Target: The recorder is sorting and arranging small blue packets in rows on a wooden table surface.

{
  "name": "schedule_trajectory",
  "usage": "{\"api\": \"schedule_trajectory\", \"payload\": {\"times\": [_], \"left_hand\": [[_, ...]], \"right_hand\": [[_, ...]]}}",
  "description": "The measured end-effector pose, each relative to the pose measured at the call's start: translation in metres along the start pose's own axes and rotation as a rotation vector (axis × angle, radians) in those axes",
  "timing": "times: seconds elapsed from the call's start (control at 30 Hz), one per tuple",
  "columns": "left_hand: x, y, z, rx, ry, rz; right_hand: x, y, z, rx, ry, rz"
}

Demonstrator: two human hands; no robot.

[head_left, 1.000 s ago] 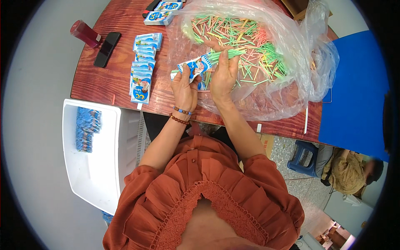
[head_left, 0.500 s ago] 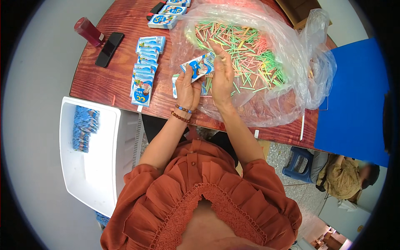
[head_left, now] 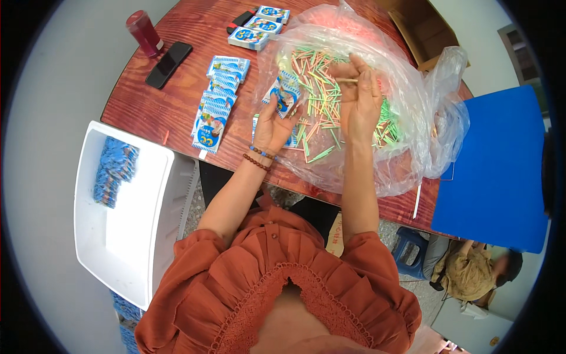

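A small blue-and-white packet (head_left: 287, 88) is pinched in my left hand (head_left: 272, 130), tilted above the table's near middle. Another packet (head_left: 255, 125) lies partly hidden beneath that hand. My right hand (head_left: 361, 115) is over the heap of short, thin green, pink and yellow sticks (head_left: 315, 97), its fingers closed on a pale yellowish stick (head_left: 346, 80). The heap spreads over a large clear plastic bag (head_left: 401, 168). To the left of my left hand, overlapping packets (head_left: 212, 118) form a row.
Small boxes (head_left: 247, 38) stand at the back beside a red-and-black tool (head_left: 240, 22). A phone (head_left: 169, 65) and red container (head_left: 144, 35) are far left. Below them stands a white bin (head_left: 150, 236) with blue packets. A blue board (head_left: 495, 171) borders the right; a person (head_left: 471, 268) sits beyond.
My right hand has moved away from the packet, rightward over the sticks. The packet stays in my left hand, now turned more upright. The whole view has shifted slightly.
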State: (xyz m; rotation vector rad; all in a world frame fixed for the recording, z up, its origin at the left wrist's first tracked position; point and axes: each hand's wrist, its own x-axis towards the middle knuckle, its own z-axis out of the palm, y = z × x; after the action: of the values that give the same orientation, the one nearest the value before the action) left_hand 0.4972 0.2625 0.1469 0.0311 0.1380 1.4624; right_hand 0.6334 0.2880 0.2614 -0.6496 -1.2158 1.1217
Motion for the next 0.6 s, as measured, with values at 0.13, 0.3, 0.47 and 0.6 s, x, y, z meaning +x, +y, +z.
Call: {"api": "schedule_trajectory", "payload": {"times": [0.13,0.3,0.47,0.6], "left_hand": [[-0.001,0.007,0.013,0.079,-0.023,0.073],[-0.023,0.025,0.022,0.194,-0.046,0.222],[-0.075,0.068,-0.003,0.512,0.124,0.575],[-0.111,0.089,0.0,0.884,0.444,0.939]], "right_hand": [[-0.016,0.016,0.012,-0.246,-0.014,0.2],[-0.026,0.04,0.042,-0.289,-0.093,0.262],[-0.034,0.056,0.072,-0.164,-0.396,0.387],[-0.048,0.099,0.103,-0.195,-0.535,0.454]]}}
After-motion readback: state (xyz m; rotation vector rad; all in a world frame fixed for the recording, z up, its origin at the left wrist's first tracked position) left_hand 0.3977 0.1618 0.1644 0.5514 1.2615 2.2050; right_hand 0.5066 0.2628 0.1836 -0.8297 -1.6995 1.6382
